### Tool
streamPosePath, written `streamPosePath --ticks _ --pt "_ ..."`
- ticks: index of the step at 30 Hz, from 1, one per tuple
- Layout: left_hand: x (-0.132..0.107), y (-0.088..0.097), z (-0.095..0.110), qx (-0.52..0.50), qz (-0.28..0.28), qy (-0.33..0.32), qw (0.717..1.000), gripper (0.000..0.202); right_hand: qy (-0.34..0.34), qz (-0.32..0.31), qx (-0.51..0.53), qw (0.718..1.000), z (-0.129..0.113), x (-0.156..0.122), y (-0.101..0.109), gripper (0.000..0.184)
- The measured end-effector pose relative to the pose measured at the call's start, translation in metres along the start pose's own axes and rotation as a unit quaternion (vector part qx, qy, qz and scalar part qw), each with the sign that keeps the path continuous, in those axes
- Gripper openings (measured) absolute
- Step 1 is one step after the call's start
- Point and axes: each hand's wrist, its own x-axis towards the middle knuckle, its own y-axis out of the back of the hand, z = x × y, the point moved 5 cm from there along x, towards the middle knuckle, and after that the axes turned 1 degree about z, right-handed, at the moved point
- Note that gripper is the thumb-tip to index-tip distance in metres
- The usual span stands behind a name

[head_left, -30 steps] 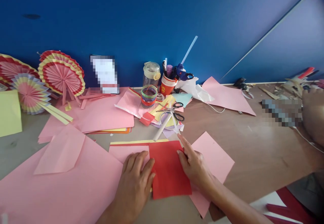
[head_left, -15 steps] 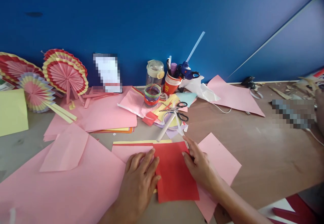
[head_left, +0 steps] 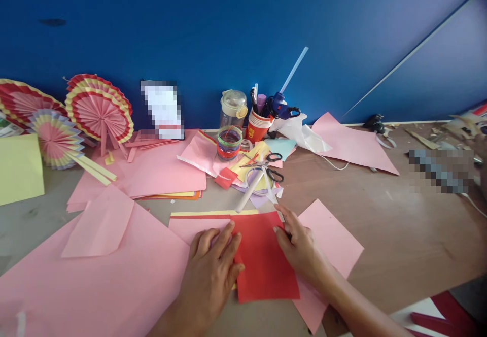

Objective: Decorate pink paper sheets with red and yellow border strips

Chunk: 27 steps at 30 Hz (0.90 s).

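A red sheet of paper lies in front of me, overlapping a layered stack of pink, red and yellow paper on its left. My left hand rests on the stack, fingers spread and flat, with fingertips and thumb at the red sheet's left edge. At the upper right edge of that sheet is my right hand, its thumb on top, index finger stretched past the corner and the other fingers curled. Beneath the right forearm lies a pink sheet, partly hidden.
Scissors, a tape roll and paper scraps lie beyond the hands. Behind them stand a bottle and a red cup holding pens and a blue glue gun. Pleated paper fans lean at the left, behind large pink sheets.
Both hands stay almost in place on the paper. The left thumb has slid very slightly right at the red sheet's edge.
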Motion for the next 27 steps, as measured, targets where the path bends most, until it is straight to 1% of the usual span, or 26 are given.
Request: streamPosePath --ticks 7,10,15,27 --pt "0.0 -0.0027 -0.0004 -0.009 -0.018 0.015 1.0 0.042 -0.005 -0.004 -0.006 1.0 -0.002 0.0013 0.0018 0.045" --pt "0.0 -0.004 -0.0007 -0.016 -0.016 0.024 0.999 0.042 0.0 -0.005 -0.008 1.0 -0.0038 0.0013 0.0026 0.045" --pt "0.0001 -0.0047 0.0002 -0.012 -0.014 0.021 1.0 0.042 -0.001 -0.004 -0.011 1.0 -0.0049 0.0009 0.0021 0.045" --pt "-0.0008 -0.0071 -0.0002 -0.002 -0.032 0.025 0.999 0.044 0.004 0.005 -0.035 0.999 -0.0008 0.0035 -0.0024 0.046"
